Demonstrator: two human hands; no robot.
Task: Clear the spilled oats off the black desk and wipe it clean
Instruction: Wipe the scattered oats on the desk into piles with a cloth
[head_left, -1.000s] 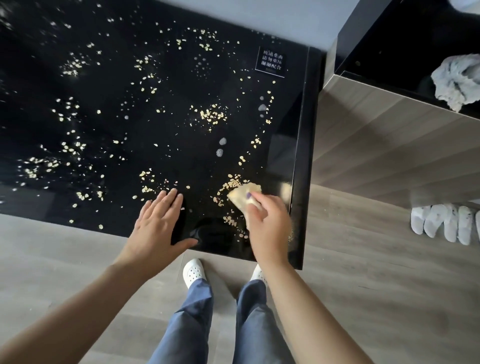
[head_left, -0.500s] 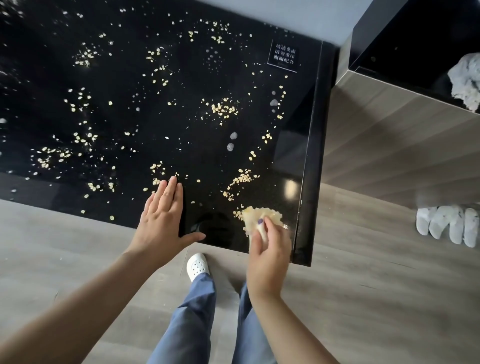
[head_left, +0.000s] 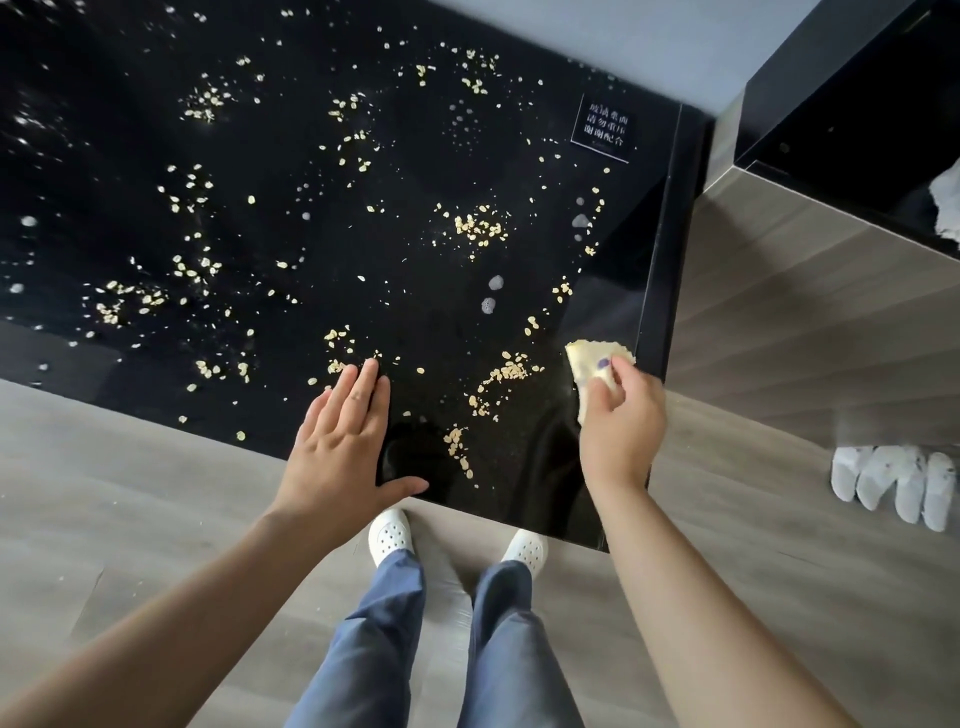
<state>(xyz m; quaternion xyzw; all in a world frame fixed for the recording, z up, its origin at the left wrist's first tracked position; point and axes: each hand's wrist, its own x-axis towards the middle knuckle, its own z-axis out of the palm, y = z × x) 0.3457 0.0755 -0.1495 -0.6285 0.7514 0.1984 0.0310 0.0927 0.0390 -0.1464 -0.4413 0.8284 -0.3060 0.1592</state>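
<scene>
The black desk (head_left: 658, 270) fills the upper left of the view, and pale oats (head_left: 480, 228) lie scattered over it in loose clusters and single flakes, from the far left side to the right rim. A few grey smears (head_left: 496, 283) sit among them towards the right.

At the near edge of the desk, the person's left grip (head_left: 340, 441) lies released. The palm is flat on the glossy surface, the fingers are straight and close together, and the thumb is spread out along the front edge. It holds nothing. Its fingertips reach a small patch of oats, and more flakes lie in a curving trail just to its right, between the two hands.

Below the edge, blue trouser legs (head_left: 363, 649) and white shoes (head_left: 390, 535) stand on a grey wooden floor (head_left: 104, 467).

Further right, the right grip (head_left: 621, 421) is clenched around a folded yellow cloth (head_left: 584, 357). The thumb, with a purple nail, presses on top and the fingers curl beneath. The cloth sticks out beyond the knuckles, over the near right corner of the desk and just beside the rim. Whether it touches the surface cannot be told. A heap of oats lies just to its left.

A white-lettered label (head_left: 602, 127) sits at the far right corner of the desk. Beside the desk stands a wood-sided cabinet (head_left: 779, 312) with a pale rag (head_left: 948, 202) on its dark top. White slippers (head_left: 893, 486) lie on the floor at its foot.
</scene>
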